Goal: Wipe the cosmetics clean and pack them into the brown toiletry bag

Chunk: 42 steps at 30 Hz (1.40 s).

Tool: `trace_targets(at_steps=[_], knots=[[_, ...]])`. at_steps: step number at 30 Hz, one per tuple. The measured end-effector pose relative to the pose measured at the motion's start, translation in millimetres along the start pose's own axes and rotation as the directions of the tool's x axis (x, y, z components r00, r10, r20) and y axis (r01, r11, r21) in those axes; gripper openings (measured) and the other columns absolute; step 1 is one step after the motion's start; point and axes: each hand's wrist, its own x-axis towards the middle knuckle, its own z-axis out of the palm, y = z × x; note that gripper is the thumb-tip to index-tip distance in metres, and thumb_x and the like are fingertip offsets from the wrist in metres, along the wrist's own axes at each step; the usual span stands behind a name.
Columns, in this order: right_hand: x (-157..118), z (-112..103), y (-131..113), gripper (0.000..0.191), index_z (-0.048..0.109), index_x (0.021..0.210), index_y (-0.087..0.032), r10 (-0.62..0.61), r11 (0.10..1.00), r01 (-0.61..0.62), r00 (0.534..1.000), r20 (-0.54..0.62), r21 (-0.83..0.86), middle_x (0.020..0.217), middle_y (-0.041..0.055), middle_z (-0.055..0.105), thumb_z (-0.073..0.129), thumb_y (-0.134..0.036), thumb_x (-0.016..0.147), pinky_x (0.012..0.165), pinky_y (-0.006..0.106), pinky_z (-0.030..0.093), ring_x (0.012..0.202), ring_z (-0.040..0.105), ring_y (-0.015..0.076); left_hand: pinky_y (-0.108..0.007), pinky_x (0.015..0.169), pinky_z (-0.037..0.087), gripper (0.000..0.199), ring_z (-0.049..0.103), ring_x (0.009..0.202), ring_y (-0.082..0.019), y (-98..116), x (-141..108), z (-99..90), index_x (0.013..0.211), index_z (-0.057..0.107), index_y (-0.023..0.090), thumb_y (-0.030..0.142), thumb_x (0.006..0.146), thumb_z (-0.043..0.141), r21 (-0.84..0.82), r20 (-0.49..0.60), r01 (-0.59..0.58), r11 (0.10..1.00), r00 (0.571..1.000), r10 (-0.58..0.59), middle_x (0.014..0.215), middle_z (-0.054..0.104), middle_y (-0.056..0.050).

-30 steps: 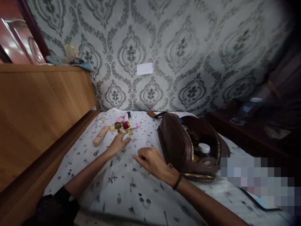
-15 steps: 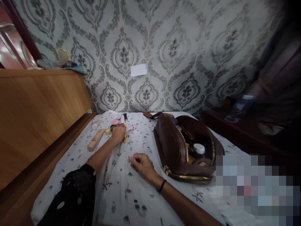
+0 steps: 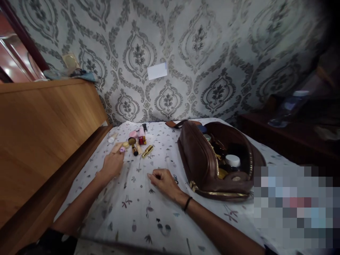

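My left hand (image 3: 113,164) is closed around a small pink-and-purple tube (image 3: 122,149), mostly covered by the fingers, above a peach tube (image 3: 117,147). Just beyond lie cosmetics: a gold lipstick tube (image 3: 147,151), a small bottle with a black end (image 3: 135,151), a red-and-gold jar (image 3: 142,140), a pink round container (image 3: 133,134) and a small yellowish round pot (image 3: 125,144). My right hand (image 3: 163,180) rests on the patterned sheet, loosely curled with nothing visible in it. To its right stands an unzipped brown toiletry bag (image 3: 196,156) holding a white-capped jar (image 3: 232,161).
A wooden panel (image 3: 50,120) borders the bed on the left. Patterned wallpaper (image 3: 167,99) rises behind the sheet (image 3: 143,226). At the right, a clear bottle (image 3: 289,108) stands on a dark surface; the lower right corner is blurred out.
My left hand has moved left and nearer, away from the cosmetics, with the pink-and-purple tube taken from their right side. The right hand stays curled in place. The view has shifted slightly.
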Motion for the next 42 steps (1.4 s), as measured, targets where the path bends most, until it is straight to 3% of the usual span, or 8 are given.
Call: trace_targets(at_steps=[11, 18, 22, 25, 28, 30, 36, 42], knots=[[-3, -3, -5, 0.041, 0.048, 0.051, -0.018, 0.04, 0.998, -0.041, 0.999, 0.012, 0.053, 0.052, -0.0024, 0.052, 0.055, -0.035, 0.089, 0.053, 0.023, 0.031, 0.051, 0.043, 0.0097, -0.031, 0.091, 0.048, 0.039, 0.052, 0.125, -0.027, 55, 104, 1.0, 0.132, 0.055, 0.019, 0.018, 0.093, 0.057, -0.156, -0.143, -0.231, 0.96, 0.967, 0.21, 0.134, 0.057, -0.011], [-2, -3, -6, 0.039, 0.05, 0.052, -0.017, 0.118, 0.98, -0.116, 0.993, -0.006, 0.16, 0.05, -0.0035, 0.052, 0.058, -0.03, 0.088, 0.051, 0.021, 0.032, 0.048, 0.042, 0.0082, -0.039, 0.091, 0.052, 0.02, 0.061, 0.112, -0.025, 60, 132, 23.3, 0.105, 0.068, 0.018, 0.015, 0.086, 0.065, -0.261, -0.132, -0.22, 0.94, 0.973, 0.191, 0.118, 0.064, -0.009], [-1, -4, -4, 0.032, 0.056, 0.059, -0.017, 0.158, 0.962, -0.138, 0.985, -0.07, 0.234, 0.057, -0.0022, 0.056, 0.058, -0.029, 0.088, 0.056, 0.021, 0.04, 0.054, 0.05, 0.0097, -0.036, 0.094, 0.051, 0.025, 0.061, 0.112, -0.025, 60, 118, 22.1, 0.108, 0.067, 0.02, 0.019, 0.083, 0.061, -0.375, -0.211, -0.202, 0.905, 0.969, 0.129, 0.117, 0.064, -0.01], [0, -5, -4, 0.021, 0.066, 0.099, -0.016, 0.136, 0.971, -0.085, 0.966, -0.222, 0.224, 0.093, 0.0038, 0.069, 0.068, -0.026, 0.08, 0.074, 0.026, 0.05, 0.082, 0.064, 0.0156, -0.036, 0.098, 0.05, 0.028, 0.063, 0.107, -0.022, 68, 89, 20.9, 0.112, 0.064, 0.019, 0.029, 0.086, 0.057, -0.497, -0.257, -0.272, 0.824, 0.953, 0.16, 0.111, 0.068, -0.008], [0, -8, -8, 0.068, 0.051, 0.133, -0.017, 0.081, 0.984, -0.031, 0.954, -0.289, 0.173, 0.127, 0.0117, 0.062, 0.077, -0.023, 0.07, 0.091, 0.034, 0.051, 0.108, 0.062, 0.0222, -0.041, 0.1, 0.051, 0.039, 0.066, 0.108, -0.026, 81, 46, 21.3, 0.111, 0.065, 0.02, 0.044, 0.081, 0.062, -0.852, -0.281, -0.311, 0.42, 0.95, 0.133, 0.114, 0.071, -0.008], [-2, -10, -11, 0.072, 0.05, 0.134, -0.018, 0.047, 0.99, -0.009, 0.96, -0.277, 0.138, 0.124, 0.0101, 0.063, 0.08, -0.024, 0.069, 0.094, 0.036, 0.05, 0.109, 0.061, 0.0231, -0.044, 0.104, 0.049, 0.038, 0.065, 0.111, -0.029, 90, 19, 22.7, 0.106, 0.069, 0.021, 0.049, 0.08, 0.063, -0.909, -0.254, -0.287, 0.301, 0.956, 0.144, 0.115, 0.072, -0.009], [-4, -15, -6, 0.066, 0.059, 0.122, -0.022, 0.077, 0.993, -0.064, 0.987, -0.143, 0.097, 0.109, 0.0019, 0.068, 0.089, -0.033, 0.064, 0.087, 0.032, 0.051, 0.1, 0.064, 0.0209, -0.05, 0.097, 0.052, 0.04, 0.067, 0.103, -0.033, 94, -6, 35.5, 0.096, 0.071, 0.028, 0.062, 0.079, 0.059, -0.957, -0.144, -0.136, 0.257, 0.989, -0.014, 0.104, 0.074, -0.005], [-2, -14, 2, 0.071, 0.058, 0.126, -0.018, -0.046, 0.999, 0.045, 0.993, -0.112, -0.01, 0.117, 0.009, 0.064, 0.089, -0.027, 0.063, 0.096, 0.037, 0.048, 0.109, 0.06, 0.0244, -0.039, 0.084, 0.055, 0.054, 0.066, 0.088, -0.026, 87, -5, 36.2, 0.094, 0.066, 0.021, 0.069, 0.088, 0.043, -0.957, -0.162, -0.14, 0.252, 0.985, -0.068, 0.087, 0.07, -0.007]])
